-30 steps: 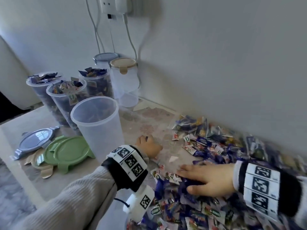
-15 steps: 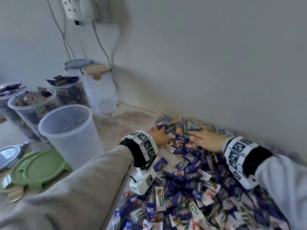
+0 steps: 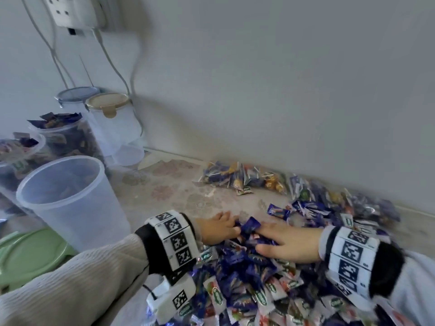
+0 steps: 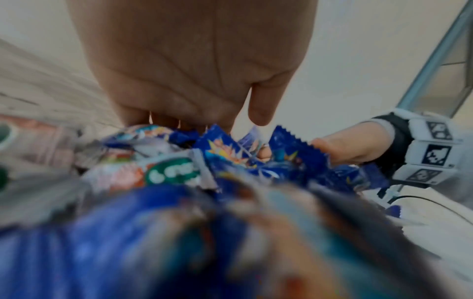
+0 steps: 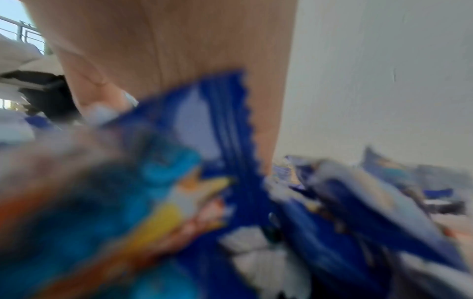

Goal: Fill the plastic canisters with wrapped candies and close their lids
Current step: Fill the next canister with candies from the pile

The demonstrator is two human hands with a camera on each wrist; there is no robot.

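Both hands gather candies from the pile

The left hand and right hand meet fingertip to fingertip on the heap of wrapped candies. An empty canister stands to the left on the surface, beside green lids

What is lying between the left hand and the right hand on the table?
In the head view, blue wrapped candies from the pile fill the gap between the left hand and the right hand; both hands touch them.
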